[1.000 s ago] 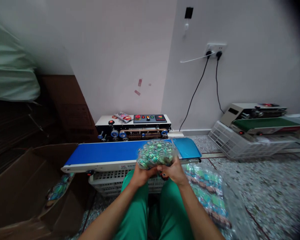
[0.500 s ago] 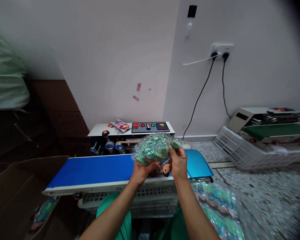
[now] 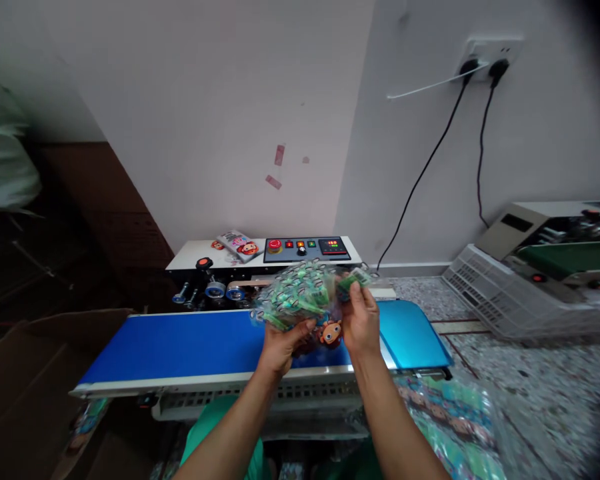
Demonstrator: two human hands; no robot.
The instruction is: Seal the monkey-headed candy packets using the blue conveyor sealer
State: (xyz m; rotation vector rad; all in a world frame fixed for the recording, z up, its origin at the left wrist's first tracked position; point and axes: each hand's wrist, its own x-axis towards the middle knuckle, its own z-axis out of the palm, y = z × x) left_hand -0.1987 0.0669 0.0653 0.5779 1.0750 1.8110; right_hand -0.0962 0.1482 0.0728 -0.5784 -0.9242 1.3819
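Note:
My left hand is closed round a bunch of clear plastic packets with green contents and what look like small metal rings. My right hand pinches a single green packet at the bunch's right side. An orange-faced cartoon figure shows between the two hands. Both hands are above the blue conveyor belt of a band sealing machine, whose control panel has lit red and green digits. Most of my left fingers are hidden beneath the packets.
A grey packet with cartoon faces lies on top of the machine. Cardboard boxes stand at left. More wrapped packets lie low at right. A second machine sits over a white plastic crate. Black cables run down the wall.
The view has shifted, and the wall socket now appears higher and further right. My right hand now holds its packet further out from the bunch. My left hand keeps its hold.

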